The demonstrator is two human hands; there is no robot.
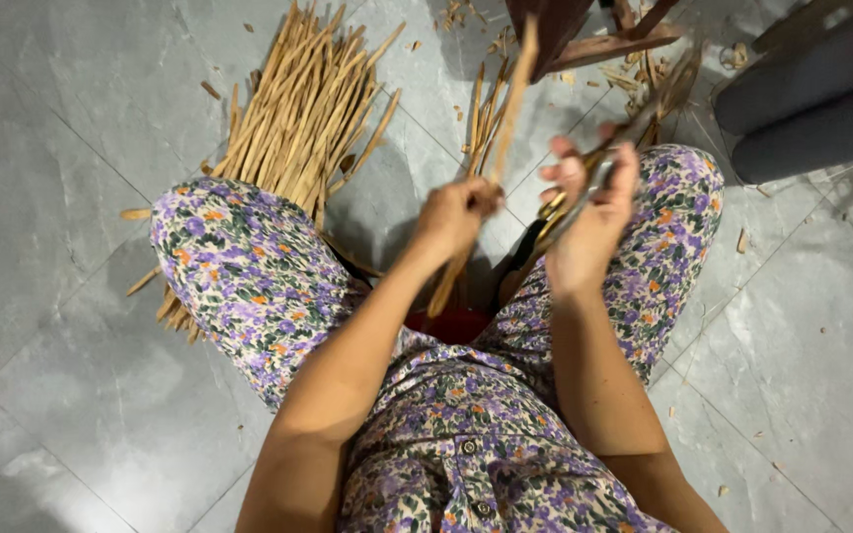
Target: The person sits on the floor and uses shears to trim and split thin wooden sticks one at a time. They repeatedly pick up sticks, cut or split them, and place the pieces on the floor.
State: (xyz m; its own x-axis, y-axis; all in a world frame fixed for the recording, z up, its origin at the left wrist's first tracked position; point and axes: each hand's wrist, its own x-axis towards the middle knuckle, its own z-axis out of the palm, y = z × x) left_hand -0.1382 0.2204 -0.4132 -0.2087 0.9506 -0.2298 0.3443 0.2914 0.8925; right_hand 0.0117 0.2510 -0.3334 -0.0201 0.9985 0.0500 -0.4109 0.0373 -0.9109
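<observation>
Gripping a long bamboo strip point(505, 118) in the closed left hand point(456, 217), strip upright, tilted slightly right, lower end point(443, 291) dropping between the knees. Curled shut in the right hand point(589, 212), just beside the left: a thin blurred blade-like tool point(584, 192), kind unclear. Left of the left hand, past the floral knee point(239, 257), a bundle of strips point(303, 109) on grey floor tiles point(51, 148); wood scraps point(634, 49) beyond both hands.

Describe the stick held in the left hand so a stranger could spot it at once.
Start at the person's knees in purple floral cloth above the grey tiled floor. Between them the left hand grips a long, thin tan wooden stick. Unlike the sticks in the big pile on the floor, it stands raised and alone.
</observation>
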